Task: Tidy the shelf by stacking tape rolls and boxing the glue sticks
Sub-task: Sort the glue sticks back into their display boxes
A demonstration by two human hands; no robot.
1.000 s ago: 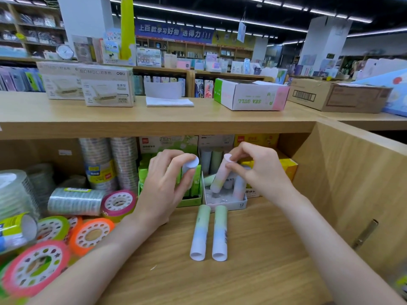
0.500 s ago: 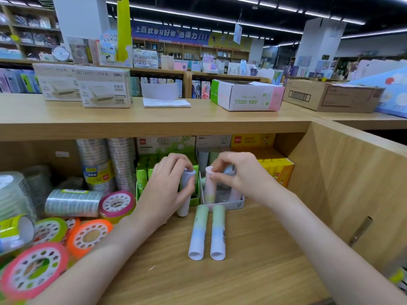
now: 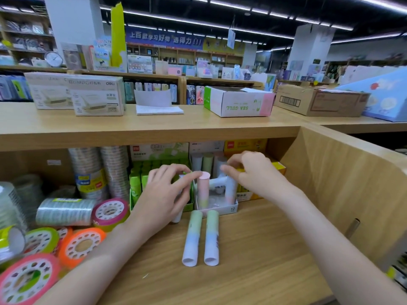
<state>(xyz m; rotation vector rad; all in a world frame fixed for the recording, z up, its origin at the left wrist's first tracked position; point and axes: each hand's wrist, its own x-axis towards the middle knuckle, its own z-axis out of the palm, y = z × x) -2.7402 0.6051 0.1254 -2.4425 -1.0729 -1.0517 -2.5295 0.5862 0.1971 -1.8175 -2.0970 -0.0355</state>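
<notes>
Since the previous half second: pink-capped glue stick [image 3: 203, 190] now upright at the left wall of the white display box [image 3: 222, 209], centre frame, no longer between the right fingers; left hand [image 3: 164, 194] shifted right, straight index fingertip touching that cap; second stick pale and largely hidden under the left palm, its base visible at the shelf [image 3: 253, 249] — whether actually gripped, not discernible. Right hand [image 3: 253, 172], right of centre, fingers loosely curled above another upright stick [image 3: 230, 190] at the box's right wall; contact unclear, apparently holding nothing. One stick lying crosswise inside the box between the two upright ones. Two green-and-blue sticks [image 3: 201, 237] lying side by side, lower centre, just in front of the box, not yet boxed. Tape rolls [image 3: 72, 216] loose at lower left, unstacked. For good practice, likely: steady the pink cap with light fingertip pressure only; stand the crosswise stick up before adding more; seat each stick vertically against a wall or a neighbour so nothing topples; then lift the two loose sticks singly.
</notes>
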